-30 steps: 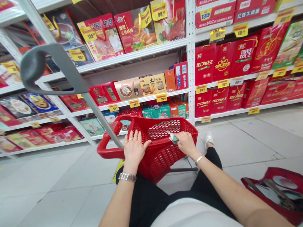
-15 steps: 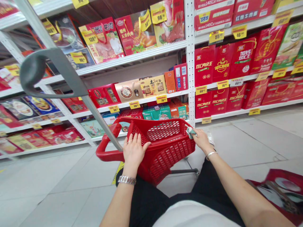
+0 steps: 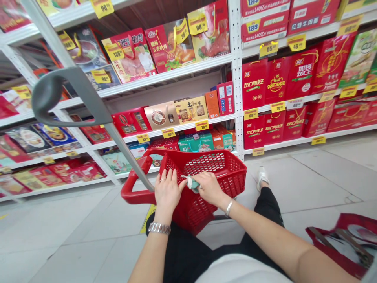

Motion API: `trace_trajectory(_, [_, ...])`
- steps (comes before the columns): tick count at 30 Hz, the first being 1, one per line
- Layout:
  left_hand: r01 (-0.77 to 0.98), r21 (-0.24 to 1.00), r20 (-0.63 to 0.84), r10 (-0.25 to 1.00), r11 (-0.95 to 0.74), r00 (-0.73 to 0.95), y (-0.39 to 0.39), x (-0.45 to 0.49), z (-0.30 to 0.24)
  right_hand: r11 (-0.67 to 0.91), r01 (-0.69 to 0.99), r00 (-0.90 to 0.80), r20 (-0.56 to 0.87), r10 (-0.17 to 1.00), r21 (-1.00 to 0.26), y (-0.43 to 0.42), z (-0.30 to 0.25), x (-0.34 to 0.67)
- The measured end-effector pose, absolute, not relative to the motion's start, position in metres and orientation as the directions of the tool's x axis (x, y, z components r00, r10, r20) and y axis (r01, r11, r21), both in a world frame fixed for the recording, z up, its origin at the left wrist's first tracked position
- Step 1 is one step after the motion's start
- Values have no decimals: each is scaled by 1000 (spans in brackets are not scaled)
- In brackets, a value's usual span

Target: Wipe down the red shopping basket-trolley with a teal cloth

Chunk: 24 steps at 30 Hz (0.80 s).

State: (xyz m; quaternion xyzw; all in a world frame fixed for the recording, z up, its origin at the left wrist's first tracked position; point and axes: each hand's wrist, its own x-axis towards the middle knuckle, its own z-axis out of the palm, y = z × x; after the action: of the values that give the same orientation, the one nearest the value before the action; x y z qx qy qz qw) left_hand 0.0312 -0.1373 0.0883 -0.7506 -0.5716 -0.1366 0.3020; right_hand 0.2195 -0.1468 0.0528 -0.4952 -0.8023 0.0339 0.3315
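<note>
While the left hand (image 3: pixel 167 192) rests on the rim of a red plastic shopping basket (image 3: pixel 232 165), fingers spread and loosely curved, the right hand (image 3: pixel 209 189) pinches a small green cloth (image 3: pixel 192 184) closed-fingered, just above the rim between both hands.

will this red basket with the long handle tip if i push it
The red plastic basket probably rolls easily on the metal frame beneath it. Its open mesh suggests it is light, so the long grey handle could tip it sideways.
</note>
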Motion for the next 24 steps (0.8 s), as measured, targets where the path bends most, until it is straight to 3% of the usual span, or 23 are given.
trace_trajectory(8, [953, -246, 559, 777, -178, 290, -137, 33, 88, 455, 836, -297, 444, 845, -307, -141, 43, 225])
trace_trajectory(24, [954, -250, 544, 791, -165, 279, -135, 35, 87, 293, 901, -132, 442, 887, -319, -119, 16, 295])
